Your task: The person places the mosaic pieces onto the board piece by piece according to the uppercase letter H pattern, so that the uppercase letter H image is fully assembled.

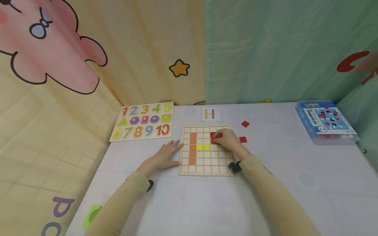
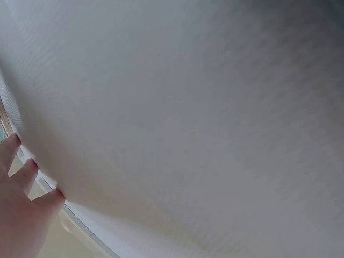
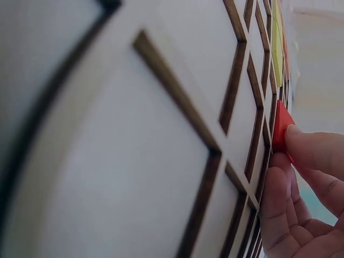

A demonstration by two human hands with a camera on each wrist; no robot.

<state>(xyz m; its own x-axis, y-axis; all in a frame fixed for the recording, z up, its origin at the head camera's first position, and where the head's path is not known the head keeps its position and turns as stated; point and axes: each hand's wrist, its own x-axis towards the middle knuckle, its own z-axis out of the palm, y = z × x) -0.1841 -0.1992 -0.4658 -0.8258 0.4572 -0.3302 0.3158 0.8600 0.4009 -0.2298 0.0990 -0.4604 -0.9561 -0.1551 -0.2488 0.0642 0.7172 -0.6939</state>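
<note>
A white tabletop (image 1: pixel 203 206) is spreading beneath. The right hand (image 1: pixel 228 139) is pinching a red tile (image 3: pixel 280 126) at the grid board (image 1: pixel 206 169); the left hand (image 1: pixel 164 156), fingers spread straight, is touching the board's edge. Beyond the right fingers, a picture card (image 1: pixel 211 114) is lying.

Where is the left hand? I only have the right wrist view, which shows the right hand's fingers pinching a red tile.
Observer: In the head view, the left hand is at the left edge of the grid board.
Operator: Are any loose red tiles lying off the board?
Observer: Yes, two lie on the table, to the right of the board.
Operator: Is there a pattern card anywhere?
Observer: A small card with a pattern of coloured squares lies beyond the board's far edge.
</note>
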